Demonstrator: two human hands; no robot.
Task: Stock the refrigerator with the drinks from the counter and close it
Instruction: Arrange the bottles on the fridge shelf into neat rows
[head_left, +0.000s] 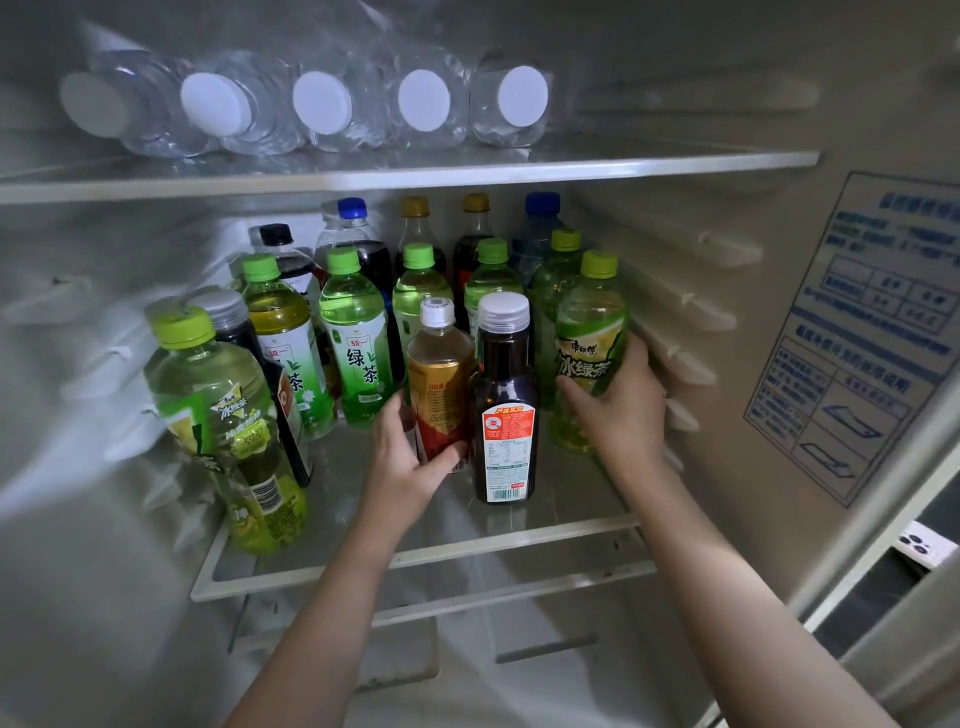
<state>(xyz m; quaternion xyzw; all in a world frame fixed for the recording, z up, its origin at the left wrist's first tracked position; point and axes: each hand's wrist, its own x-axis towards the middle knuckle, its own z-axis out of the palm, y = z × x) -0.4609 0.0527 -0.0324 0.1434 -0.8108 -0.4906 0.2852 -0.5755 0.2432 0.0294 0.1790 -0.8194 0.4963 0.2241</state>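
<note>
On the refrigerator shelf (493, 543), the left hand (410, 460) curls round an orange-labelled bottle (439, 379) while the right hand (621, 410) clasps a green tea bottle (589, 343), a dark bottle (504, 400) standing upright between both hands.

Upright drink bottles (353, 338) crowd the glass middle shelf (571, 499). On the upper shelf (415, 176) above it, water bottles (322, 104) lie sideways.

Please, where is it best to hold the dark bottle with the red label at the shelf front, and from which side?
Probably by the narrow neck under its silver cap, coming from the front. The dark bottle stands upright; the orange-labelled bottle in the left hand and the green tea bottle in the right hand flank its body; the front is free.
</note>
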